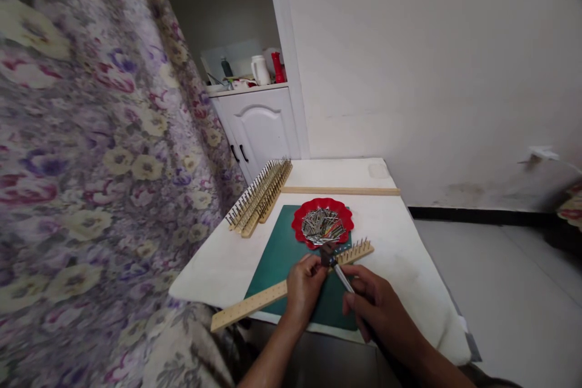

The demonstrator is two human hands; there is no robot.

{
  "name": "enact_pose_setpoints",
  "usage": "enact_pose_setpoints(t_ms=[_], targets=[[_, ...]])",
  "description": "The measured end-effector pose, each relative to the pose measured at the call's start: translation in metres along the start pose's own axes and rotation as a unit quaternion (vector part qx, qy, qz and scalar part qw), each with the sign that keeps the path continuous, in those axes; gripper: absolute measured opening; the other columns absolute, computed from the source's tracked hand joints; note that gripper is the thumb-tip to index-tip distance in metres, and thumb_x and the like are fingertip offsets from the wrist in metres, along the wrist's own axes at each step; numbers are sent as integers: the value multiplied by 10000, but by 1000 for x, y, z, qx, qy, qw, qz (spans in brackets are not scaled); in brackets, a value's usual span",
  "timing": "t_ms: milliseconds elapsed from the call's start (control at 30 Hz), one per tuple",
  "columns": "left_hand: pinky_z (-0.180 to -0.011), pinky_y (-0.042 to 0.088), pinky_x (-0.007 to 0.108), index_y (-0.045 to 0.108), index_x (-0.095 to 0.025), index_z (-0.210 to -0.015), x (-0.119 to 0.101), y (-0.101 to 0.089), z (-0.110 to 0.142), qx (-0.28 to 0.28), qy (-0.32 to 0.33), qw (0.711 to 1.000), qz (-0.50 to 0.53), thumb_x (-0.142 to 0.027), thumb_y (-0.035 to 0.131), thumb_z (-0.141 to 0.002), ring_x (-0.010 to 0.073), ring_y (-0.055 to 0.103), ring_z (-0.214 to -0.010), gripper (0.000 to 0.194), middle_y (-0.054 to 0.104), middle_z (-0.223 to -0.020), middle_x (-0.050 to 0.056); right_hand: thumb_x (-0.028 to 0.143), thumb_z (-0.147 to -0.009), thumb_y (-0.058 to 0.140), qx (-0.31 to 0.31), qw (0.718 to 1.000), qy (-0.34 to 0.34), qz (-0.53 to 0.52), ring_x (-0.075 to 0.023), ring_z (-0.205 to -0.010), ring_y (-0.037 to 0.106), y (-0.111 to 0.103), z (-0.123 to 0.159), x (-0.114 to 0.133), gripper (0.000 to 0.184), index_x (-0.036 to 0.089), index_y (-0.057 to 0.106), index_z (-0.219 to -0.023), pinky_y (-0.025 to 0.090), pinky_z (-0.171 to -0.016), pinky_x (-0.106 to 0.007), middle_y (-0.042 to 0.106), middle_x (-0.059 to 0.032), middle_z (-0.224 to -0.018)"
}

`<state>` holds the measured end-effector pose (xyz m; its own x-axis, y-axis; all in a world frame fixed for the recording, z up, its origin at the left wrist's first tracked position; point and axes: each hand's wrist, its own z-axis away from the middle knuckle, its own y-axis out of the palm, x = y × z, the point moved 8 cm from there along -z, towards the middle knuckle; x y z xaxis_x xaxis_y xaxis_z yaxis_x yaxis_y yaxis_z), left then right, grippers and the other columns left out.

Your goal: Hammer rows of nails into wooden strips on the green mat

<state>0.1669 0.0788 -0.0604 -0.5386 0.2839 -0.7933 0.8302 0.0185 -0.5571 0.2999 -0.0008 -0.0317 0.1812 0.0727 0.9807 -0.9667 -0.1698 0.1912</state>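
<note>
My right hand point(382, 309) is wrapped round the handle of a hammer point(343, 277). The hammer's dark head is right by the fingertips of my left hand point(302, 291). Those fingers are pinched together over a pale wooden strip point(257, 304); what they hold is hidden or too small to name. The strip runs aslant beneath both hands. Upright nails point(357, 248) stand in its far right end, while small holes mark its near left end. Beneath lies a green mat point(273, 254). Just past the hammer, a red scalloped bowl point(297, 233) holds many loose nails point(321, 224).
Several strips studded with upright nails point(261, 197) lie together on the table's far left. A bare wooden batten point(341, 191) crosses the white tabletop point(395, 236) behind the bowl. A flowered curtain point(113, 163) hangs close on the left. A white cabinet point(261, 127) stands beyond.
</note>
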Motion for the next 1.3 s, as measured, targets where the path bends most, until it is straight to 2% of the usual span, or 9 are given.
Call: enact_pose_setpoints(t_ms=[167,300,400,500,600,867,1033,1200,1300], targets=[[-563,312,215,639,-180,-691,0,1,0,7,-10,1000,12,-248,566,-745,121,482,-596,113,545,-670,-13,338,-807,585,-29,999,-32,-24,-48,-292,414,-14,-2,10,357,178,500,-1114,267,-309,-169,603,34,-649],[-568,332,223,645,-178,-756,-3,-6,1,20,9,1000,9,-241,557,-758,125,490,-597,108,543,-699,-6,333,-820,588,-56,996,-60,-34,-44,-315,412,-31,-7,21,372,163,488,-1135,263,-337,-173,597,26,-661],[-671,378,259,646,-193,-835,-7,-20,6,23,51,997,-58,-217,559,-760,169,533,-739,117,579,-801,24,325,-836,579,-79,993,-80,-32,-48,-333,420,-45,-9,29,361,160,496,-1147,268,-347,-180,602,15,-683],[-799,378,325,642,-218,-945,-4,-33,13,23,72,986,-151,-213,598,-733,228,526,-909,216,601,-942,54,322,-842,576,-96,990,-103,-30,-57,-353,431,-59,-7,36,360,157,506,-1154,294,-358,-187,606,8,-690],[-802,384,343,630,-217,-988,2,-35,18,41,62,979,-188,-215,591,-745,240,528,-915,246,608,-966,66,322,-835,588,-112,987,-115,-34,-54,-355,425,-69,-6,39,361,148,519,-1144,295,-362,-186,609,7,-679],[-795,398,335,627,-203,-942,-5,-17,14,62,39,977,-200,-189,565,-760,234,538,-904,193,613,-936,63,336,-815,609,-119,985,-116,-41,-57,-352,437,-73,-14,39,377,142,522,-1127,309,-356,-185,614,3,-678],[-807,409,332,628,-216,-964,-9,-22,13,74,46,976,-198,-228,578,-764,235,550,-927,206,619,-961,62,339,-818,604,-117,985,-116,-47,-55,-346,434,-72,-16,41,375,147,517,-1128,303,-353,-184,611,7,-670],[-781,424,303,628,-199,-960,-25,-36,-8,70,66,983,-155,-288,518,-831,213,572,-895,191,630,-951,66,328,-815,608,-125,983,-120,-54,-54,-345,433,-74,-18,43,370,146,520,-1124,302,-349,-185,609,8,-672],[-756,418,278,633,-190,-905,-35,-29,-38,79,92,980,-159,-240,499,-835,197,576,-873,159,640,-915,56,319,-809,611,-126,983,-121,-59,-50,-342,431,-73,-20,42,366,144,521,-1117,302,-348,-180,608,11,-673]])
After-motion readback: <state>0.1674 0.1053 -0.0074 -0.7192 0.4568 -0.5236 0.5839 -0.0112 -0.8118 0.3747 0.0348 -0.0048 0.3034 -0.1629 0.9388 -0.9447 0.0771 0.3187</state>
